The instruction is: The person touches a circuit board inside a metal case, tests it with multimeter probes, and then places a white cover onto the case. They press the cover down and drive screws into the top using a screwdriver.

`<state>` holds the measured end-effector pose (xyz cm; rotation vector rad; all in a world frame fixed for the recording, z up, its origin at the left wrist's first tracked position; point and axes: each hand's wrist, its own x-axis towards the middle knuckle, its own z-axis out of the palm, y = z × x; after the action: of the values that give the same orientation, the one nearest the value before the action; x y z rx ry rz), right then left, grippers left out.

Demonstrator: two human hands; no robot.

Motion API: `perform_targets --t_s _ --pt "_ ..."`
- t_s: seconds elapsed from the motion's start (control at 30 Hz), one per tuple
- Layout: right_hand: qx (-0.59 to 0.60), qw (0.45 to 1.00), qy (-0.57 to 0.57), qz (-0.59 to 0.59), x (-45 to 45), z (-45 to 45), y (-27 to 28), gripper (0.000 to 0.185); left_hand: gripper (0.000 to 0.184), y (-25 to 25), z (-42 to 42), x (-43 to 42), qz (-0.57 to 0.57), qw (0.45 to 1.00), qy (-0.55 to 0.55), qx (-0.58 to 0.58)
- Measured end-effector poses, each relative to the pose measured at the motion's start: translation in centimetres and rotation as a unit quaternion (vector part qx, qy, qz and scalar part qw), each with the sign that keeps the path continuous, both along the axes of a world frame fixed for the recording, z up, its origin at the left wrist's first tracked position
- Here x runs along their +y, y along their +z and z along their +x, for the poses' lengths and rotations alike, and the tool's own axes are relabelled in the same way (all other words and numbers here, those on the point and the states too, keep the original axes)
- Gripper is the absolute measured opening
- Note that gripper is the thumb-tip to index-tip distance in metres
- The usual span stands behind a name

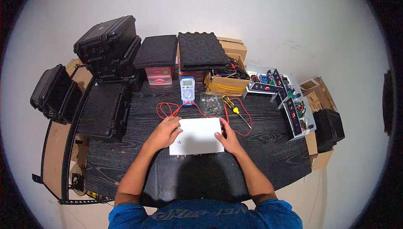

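A white metal case (197,138) lies flat on the dark table in front of me, with small connectors showing along its near edge. My left hand (166,133) grips its far left corner, fingers bent, thumb on the top face. Near that thumb, small screw-like fittings (179,142) show on the top. Around the right edge curls my right hand (228,137), thumb on top and fingers at the far corner. Just beyond the case are a blue-and-white multimeter (188,90), its red test leads (166,110), and a yellow-and-black screwdriver (236,110).
Black hard cases (107,44) are stacked at the left. Foam sheets (201,50) top the red drawer boxes (160,77) at the back. A clear bag of small parts (212,104) lies near a cardboard box of cables (226,85). Opened units with circuit boards (297,106) stand at right.
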<state>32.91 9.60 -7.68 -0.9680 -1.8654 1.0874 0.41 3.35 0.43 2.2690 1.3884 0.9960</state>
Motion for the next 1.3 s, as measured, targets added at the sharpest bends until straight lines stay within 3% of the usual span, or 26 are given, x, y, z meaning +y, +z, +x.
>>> perform_targets --t_s 0.23,0.33,0.83,0.93,1.03,1.23,1.3 --pt "0.058 0.998 0.003 0.009 0.1 -0.7 -0.1 0.073 0.017 0.6 -0.2 -0.2 0.014 0.999 -0.025 0.040" --pt "0.159 0.986 0.010 -0.056 -0.5 -1.3 0.4 0.061 0.016 0.2 -0.3 -0.3 0.035 0.998 -0.023 0.048" --pt "0.201 0.972 -0.122 -0.019 -0.3 -2.6 0.9 0.019 0.017 2.1 0.6 -1.1 0.101 0.990 -0.035 0.089" --pt "0.140 0.982 -0.122 -0.029 0.2 -2.1 0.3 0.018 0.016 1.5 0.3 -0.9 0.081 0.993 -0.033 0.080" --pt "0.081 0.990 -0.102 -0.061 -0.2 -1.5 1.8 0.030 0.016 0.7 -0.1 -0.7 0.061 0.995 -0.030 0.070" --pt "0.034 0.998 -0.058 0.000 -0.3 -0.7 1.7 0.059 0.015 -0.1 -0.6 -0.5 0.017 0.999 -0.027 0.030" --pt "-0.008 0.997 -0.055 0.044 -0.6 -0.6 2.8 0.055 0.014 -0.3 -0.7 -0.4 0.014 0.999 -0.027 0.022"
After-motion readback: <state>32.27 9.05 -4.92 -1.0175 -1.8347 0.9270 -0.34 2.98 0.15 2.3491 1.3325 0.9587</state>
